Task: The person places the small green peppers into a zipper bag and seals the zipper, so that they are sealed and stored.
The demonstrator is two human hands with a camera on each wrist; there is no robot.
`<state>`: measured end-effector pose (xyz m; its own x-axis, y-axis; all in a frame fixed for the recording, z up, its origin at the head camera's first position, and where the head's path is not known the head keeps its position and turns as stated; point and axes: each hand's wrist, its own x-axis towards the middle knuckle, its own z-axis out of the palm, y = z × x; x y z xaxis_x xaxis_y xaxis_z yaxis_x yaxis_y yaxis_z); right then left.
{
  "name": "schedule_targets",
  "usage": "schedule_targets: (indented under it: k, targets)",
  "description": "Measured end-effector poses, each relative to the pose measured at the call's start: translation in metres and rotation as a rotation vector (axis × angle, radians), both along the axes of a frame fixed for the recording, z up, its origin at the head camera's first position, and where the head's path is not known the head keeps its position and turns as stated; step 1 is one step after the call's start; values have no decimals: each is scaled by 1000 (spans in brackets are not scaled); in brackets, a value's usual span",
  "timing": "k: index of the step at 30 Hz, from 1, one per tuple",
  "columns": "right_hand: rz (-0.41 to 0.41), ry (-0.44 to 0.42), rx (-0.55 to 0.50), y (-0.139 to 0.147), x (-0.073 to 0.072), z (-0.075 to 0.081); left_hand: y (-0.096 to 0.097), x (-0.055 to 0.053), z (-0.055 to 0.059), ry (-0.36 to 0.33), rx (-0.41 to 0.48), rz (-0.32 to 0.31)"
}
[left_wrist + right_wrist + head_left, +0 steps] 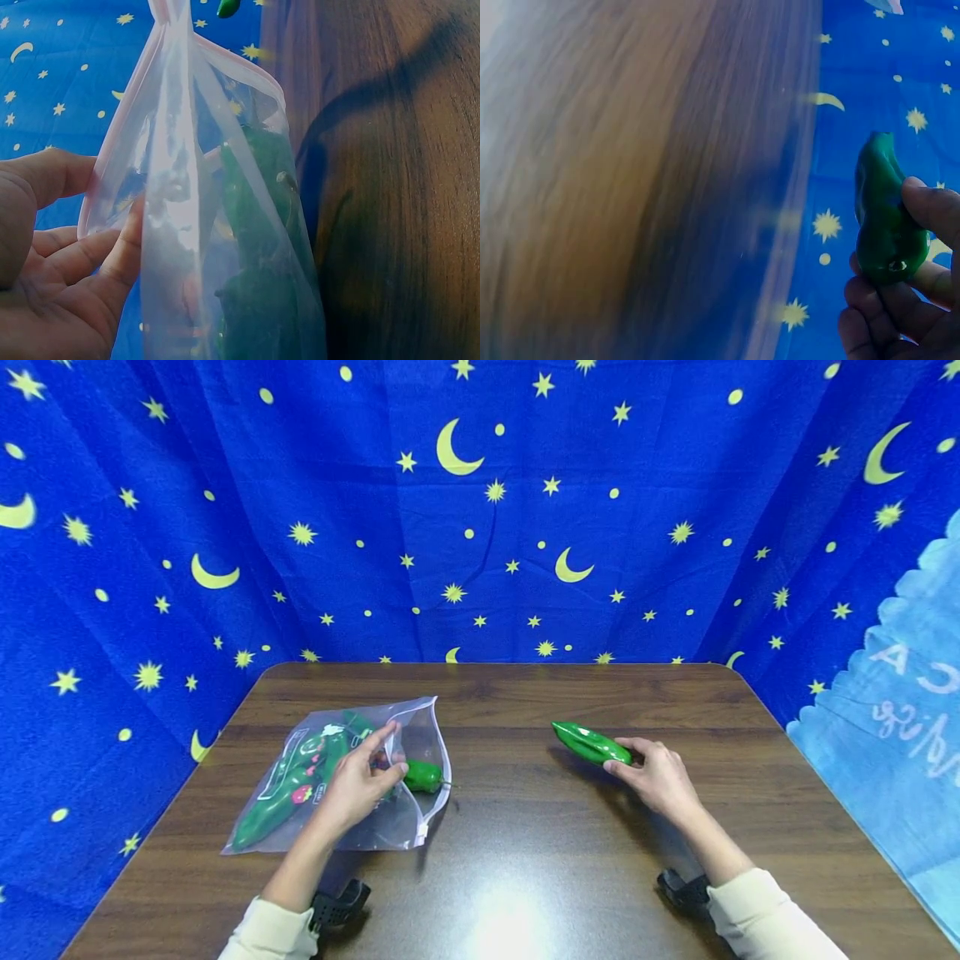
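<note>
A clear zip bag (384,837) with printed pictures lies on the left of the table, its mouth facing right and parted. My left hand (354,787) pinches the edge of that mouth between thumb and fingers; the left wrist view shows the pink zip rim (112,135) there. Several green peppers are inside, one pepper (423,776) with its stem at the mouth, and a long one (262,820) at the far left end. My right hand (662,778) grips a long green pepper (587,743) by its blunt end, tip pointing left, over the table's right half.
The brown wooden table (510,693) ends at a blue curtain (510,527) with moons and stars on the back and sides. A light blue cloth (900,718) hangs at the right. Black bands (341,903) sit on both wrists.
</note>
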<state>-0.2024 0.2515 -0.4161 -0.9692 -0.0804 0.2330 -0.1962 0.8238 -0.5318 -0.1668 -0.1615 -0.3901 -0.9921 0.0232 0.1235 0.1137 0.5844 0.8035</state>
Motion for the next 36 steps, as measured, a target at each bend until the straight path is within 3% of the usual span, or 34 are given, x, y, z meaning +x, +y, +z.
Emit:
schedule_targets:
  k: [5,13,36]
  targets:
    - [28,-9,-9,-11,1,2,-1,0,-1,-12,10,-3]
    - [82,54,-12,-30,1,-1,-1,1,-3,40,54,-43]
    - [307,80,79,-85,9,-9,-1,0,-2,13,23,-35]
